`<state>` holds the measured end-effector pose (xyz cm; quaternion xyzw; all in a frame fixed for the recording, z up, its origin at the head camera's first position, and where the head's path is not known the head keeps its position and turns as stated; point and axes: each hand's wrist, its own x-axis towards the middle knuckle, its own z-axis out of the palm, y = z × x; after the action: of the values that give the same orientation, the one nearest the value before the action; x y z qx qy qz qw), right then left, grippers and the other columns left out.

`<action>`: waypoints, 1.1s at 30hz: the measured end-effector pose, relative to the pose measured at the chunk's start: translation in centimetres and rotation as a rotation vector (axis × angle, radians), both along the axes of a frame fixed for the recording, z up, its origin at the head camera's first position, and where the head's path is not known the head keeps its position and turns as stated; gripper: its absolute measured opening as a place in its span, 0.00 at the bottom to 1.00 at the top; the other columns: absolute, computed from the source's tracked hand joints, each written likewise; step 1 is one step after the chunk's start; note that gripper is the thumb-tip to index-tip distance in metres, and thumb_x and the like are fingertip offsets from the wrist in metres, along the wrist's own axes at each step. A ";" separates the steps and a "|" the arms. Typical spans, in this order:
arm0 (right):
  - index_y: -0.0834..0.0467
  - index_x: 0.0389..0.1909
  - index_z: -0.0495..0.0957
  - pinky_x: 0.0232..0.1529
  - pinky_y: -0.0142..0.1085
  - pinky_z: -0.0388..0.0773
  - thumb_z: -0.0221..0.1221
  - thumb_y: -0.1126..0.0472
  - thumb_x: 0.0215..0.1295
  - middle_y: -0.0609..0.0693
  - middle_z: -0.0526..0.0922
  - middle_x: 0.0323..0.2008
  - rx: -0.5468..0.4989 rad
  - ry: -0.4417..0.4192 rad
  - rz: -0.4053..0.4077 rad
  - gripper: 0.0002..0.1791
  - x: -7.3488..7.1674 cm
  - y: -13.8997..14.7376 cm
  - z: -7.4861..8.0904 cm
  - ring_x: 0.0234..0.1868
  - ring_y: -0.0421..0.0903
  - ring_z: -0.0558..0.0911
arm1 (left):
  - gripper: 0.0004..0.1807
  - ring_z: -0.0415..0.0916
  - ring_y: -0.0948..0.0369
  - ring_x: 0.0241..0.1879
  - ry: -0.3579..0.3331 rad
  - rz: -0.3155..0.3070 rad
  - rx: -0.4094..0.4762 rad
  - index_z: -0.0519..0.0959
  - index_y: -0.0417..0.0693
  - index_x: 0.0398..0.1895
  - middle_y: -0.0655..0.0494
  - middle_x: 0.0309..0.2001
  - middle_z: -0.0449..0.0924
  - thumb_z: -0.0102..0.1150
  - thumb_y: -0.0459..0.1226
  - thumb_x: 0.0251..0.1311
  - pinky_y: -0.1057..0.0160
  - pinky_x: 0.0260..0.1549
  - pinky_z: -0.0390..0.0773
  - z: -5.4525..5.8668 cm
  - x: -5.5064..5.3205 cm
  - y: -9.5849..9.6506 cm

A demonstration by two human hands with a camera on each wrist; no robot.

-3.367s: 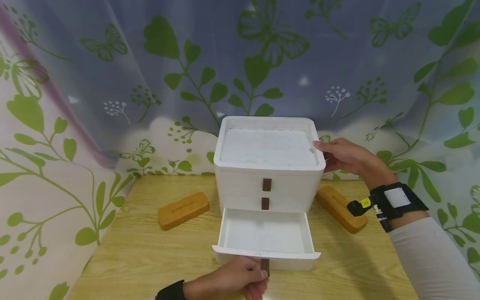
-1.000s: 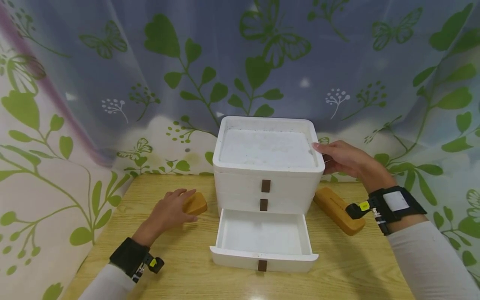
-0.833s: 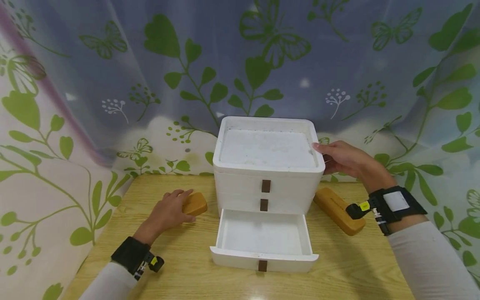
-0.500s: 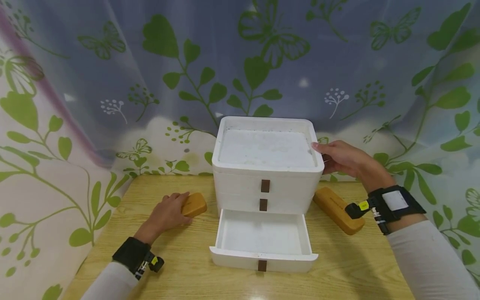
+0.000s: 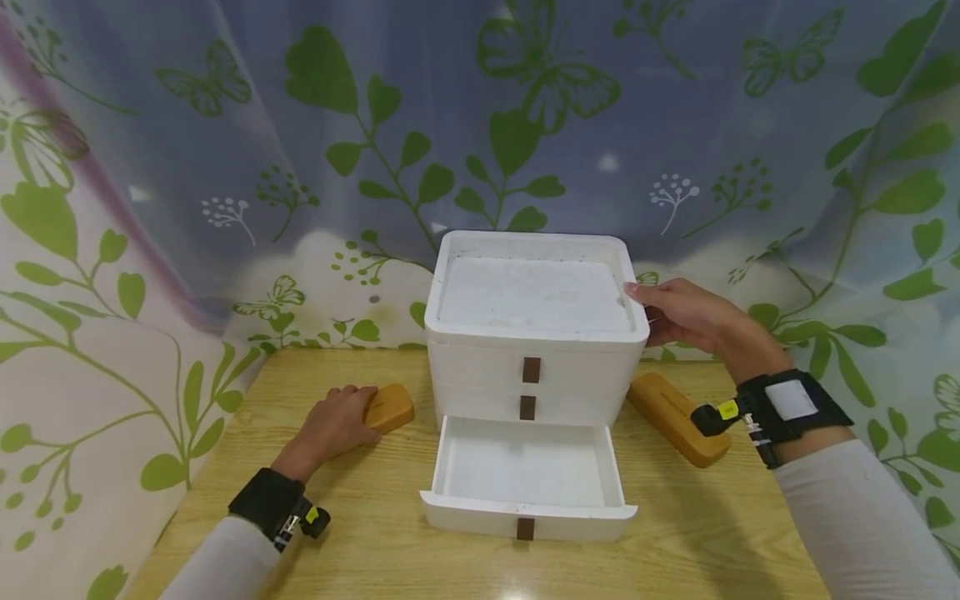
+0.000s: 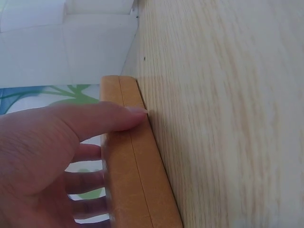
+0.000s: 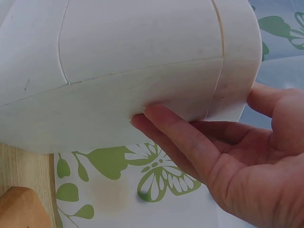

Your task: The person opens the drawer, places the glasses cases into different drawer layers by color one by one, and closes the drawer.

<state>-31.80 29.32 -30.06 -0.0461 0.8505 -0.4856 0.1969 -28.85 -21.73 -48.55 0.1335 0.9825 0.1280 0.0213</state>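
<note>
A white desktop drawer unit stands in the middle, its bottom drawer pulled out with nothing in it. My left hand grips the left tan glasses case from above. In the left wrist view, the thumb lies over the seamed side of this glasses case, with the fingers along the opposite side. My right hand holds the unit's upper right edge, thumb on the rim. In the right wrist view, its fingers lie against the side wall.
To the right of the unit lies a second tan glasses case, beneath my right forearm in the head view. Two upper drawers with brown pull tabs are pushed in. A leaf-patterned curtain hangs behind and beside the wooden table.
My left hand has left the bottom drawer's tab, moved left to the glasses case and closed its fingers on it. The right hand stays on the drawer unit.
</note>
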 end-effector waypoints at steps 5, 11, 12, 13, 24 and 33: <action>0.73 0.71 0.66 0.55 0.46 0.88 0.47 0.38 0.81 0.51 0.87 0.49 0.004 -0.002 -0.003 0.42 0.0 0.0 0.0 0.45 0.46 0.90 | 0.42 0.76 0.46 0.45 0.018 -0.013 0.000 0.72 0.38 0.71 0.37 0.58 0.80 0.74 0.46 0.53 0.50 0.37 0.78 0.0 -0.1 -0.2; 0.73 0.71 0.66 0.55 0.47 0.88 0.47 0.38 0.81 0.51 0.88 0.48 0.004 0.003 -0.004 0.42 0.0 0.0 -0.1 0.46 0.46 0.90 | 0.40 0.77 0.48 0.43 0.076 -0.028 -0.016 0.76 0.40 0.68 0.40 0.55 0.82 0.74 0.48 0.51 0.52 0.34 0.77 -0.1 0.0 -0.3; 0.73 0.71 0.66 0.55 0.47 0.88 0.47 0.37 0.81 0.51 0.88 0.49 0.005 0.004 -0.003 0.42 0.0 0.1 -0.1 0.46 0.46 0.90 | 0.40 0.77 0.48 0.43 0.088 -0.031 -0.020 0.76 0.41 0.67 0.40 0.55 0.82 0.74 0.48 0.51 0.52 0.34 0.78 -0.1 0.0 -0.3; 0.73 0.71 0.66 0.55 0.47 0.88 0.47 0.37 0.81 0.51 0.88 0.49 0.007 0.005 -0.003 0.42 0.0 0.1 -0.1 0.46 0.46 0.90 | 0.40 0.78 0.48 0.44 0.098 -0.032 -0.027 0.77 0.41 0.67 0.41 0.55 0.82 0.74 0.49 0.50 0.51 0.34 0.79 0.0 0.1 -0.2; 0.73 0.71 0.66 0.55 0.47 0.88 0.47 0.38 0.81 0.51 0.88 0.49 -0.004 0.008 0.003 0.42 0.0 0.1 0.1 0.46 0.46 0.90 | 0.41 0.79 0.50 0.46 0.140 -0.082 -0.073 0.79 0.46 0.65 0.44 0.55 0.84 0.73 0.51 0.46 0.55 0.35 0.80 2.1 1.3 1.5; 0.73 0.71 0.66 0.56 0.47 0.87 0.46 0.38 0.81 0.52 0.88 0.49 -0.002 0.005 -0.002 0.41 0.1 -0.1 0.2 0.47 0.47 0.90 | 0.42 0.79 0.52 0.46 0.144 -0.115 -0.061 0.79 0.48 0.66 0.46 0.56 0.85 0.76 0.55 0.45 0.58 0.35 0.79 4.2 3.1 2.2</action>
<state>-31.66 29.19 -29.91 -0.0466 0.8506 -0.4864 0.1941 -25.76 -19.48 -44.39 0.1976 0.9757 0.0867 -0.0379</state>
